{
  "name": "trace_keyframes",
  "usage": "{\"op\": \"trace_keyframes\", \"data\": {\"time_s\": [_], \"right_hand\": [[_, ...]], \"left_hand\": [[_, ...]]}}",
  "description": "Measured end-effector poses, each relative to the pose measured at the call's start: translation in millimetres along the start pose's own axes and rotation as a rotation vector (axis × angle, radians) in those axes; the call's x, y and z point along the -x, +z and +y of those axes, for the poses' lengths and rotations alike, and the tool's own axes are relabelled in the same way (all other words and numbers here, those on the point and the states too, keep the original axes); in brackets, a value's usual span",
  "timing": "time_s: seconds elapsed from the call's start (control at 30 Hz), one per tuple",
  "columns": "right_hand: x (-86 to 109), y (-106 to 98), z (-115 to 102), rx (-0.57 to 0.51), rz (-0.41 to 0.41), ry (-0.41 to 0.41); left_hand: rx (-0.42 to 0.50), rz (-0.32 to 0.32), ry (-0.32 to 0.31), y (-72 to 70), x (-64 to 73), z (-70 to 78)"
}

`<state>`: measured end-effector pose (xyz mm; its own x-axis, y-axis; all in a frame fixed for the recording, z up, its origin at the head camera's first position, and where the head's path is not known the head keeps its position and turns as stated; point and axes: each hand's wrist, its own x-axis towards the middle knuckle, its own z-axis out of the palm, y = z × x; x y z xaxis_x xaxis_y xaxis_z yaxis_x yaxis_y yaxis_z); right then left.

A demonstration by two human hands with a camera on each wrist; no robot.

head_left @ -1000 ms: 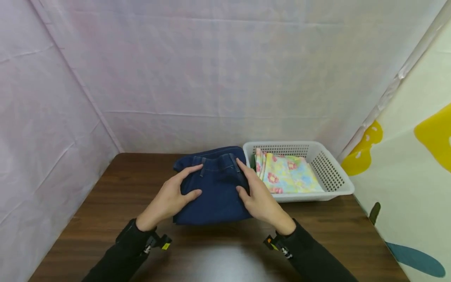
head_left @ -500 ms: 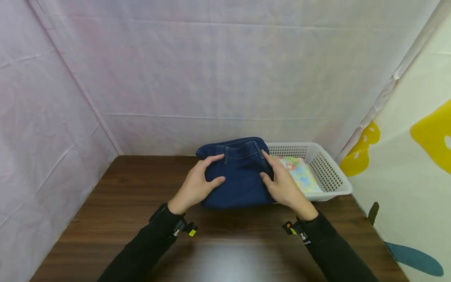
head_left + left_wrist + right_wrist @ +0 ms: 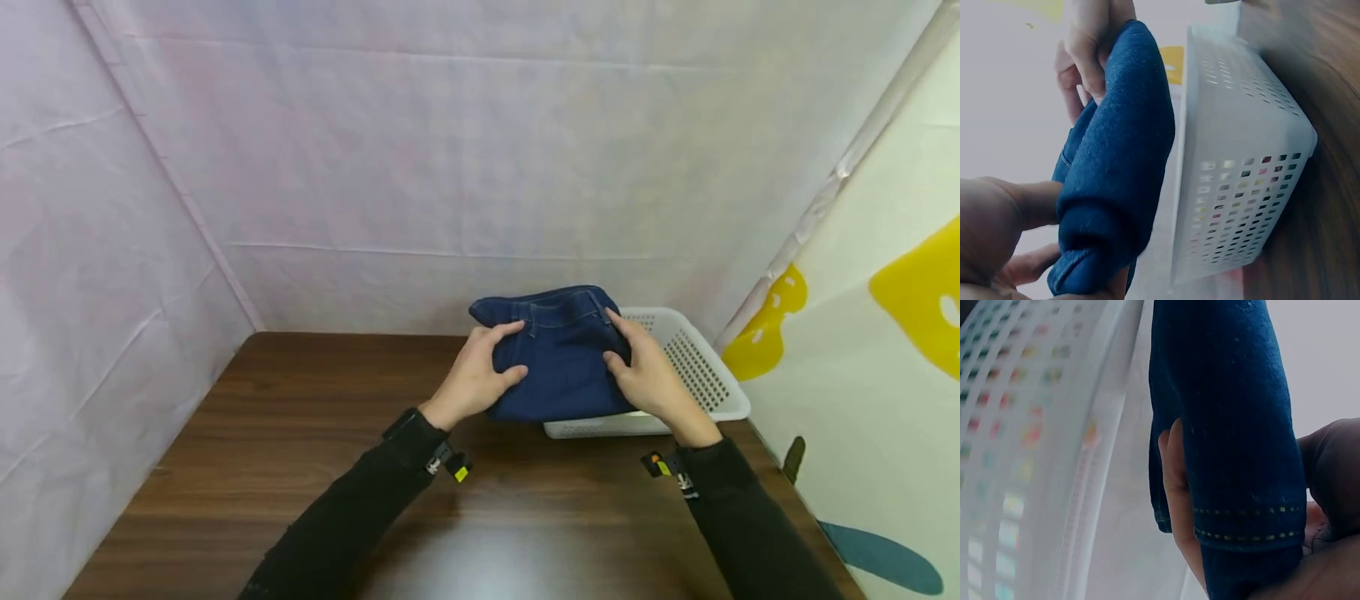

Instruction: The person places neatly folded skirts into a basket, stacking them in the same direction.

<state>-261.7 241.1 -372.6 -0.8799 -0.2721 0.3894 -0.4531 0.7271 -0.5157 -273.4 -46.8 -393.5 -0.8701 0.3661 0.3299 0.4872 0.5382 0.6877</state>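
Folded dark blue jeans (image 3: 562, 367) are held up between both hands, waistband toward the back. My left hand (image 3: 480, 379) grips their left side, thumb and index finger on top and the other fingers tucked underneath. On the right side, my right hand (image 3: 648, 375) grips them likewise; in the right wrist view fingers (image 3: 1179, 487) reach under the denim (image 3: 1235, 425). Below the jeans stands a white perforated basket (image 3: 697, 367), largely covered by them in the head view. The left wrist view shows the jeans (image 3: 1116, 137) raised above the basket rim, apart from it.
Through the basket's holes (image 3: 1241, 200) coloured cloth shows in the left wrist view. The basket stands on a dark wooden table (image 3: 300, 467), near its back right corner. A pale curtain (image 3: 450, 167) hangs behind, and a patterned sheet (image 3: 862, 333) hangs on the right.
Both hands have carried the jeans to the right and slightly back, from beside the basket to over it. The floral cloth in the basket is now hidden beneath them in the head view.
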Motion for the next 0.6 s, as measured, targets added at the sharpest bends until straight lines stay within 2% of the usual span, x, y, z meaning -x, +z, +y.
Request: {"op": "trace_keyframes", "data": {"time_s": [0.13, 0.3, 0.6], "right_hand": [[0.6, -6.9, 14.0, 0.025, 0.003, 0.024], [-0.9, -10.5, 30.0, 0.040, 0.002, 0.040], [2.6, -20.0, 50.8, 0.059, 0.018, 0.062]], "left_hand": [[-0.012, -0.053, 0.007, 14.2, -13.9, 0.3], [-0.009, -0.091, 0.026, 24.9, -26.5, 1.5], [-0.035, -0.154, 0.020, 46.9, -38.9, 11.4]]}}
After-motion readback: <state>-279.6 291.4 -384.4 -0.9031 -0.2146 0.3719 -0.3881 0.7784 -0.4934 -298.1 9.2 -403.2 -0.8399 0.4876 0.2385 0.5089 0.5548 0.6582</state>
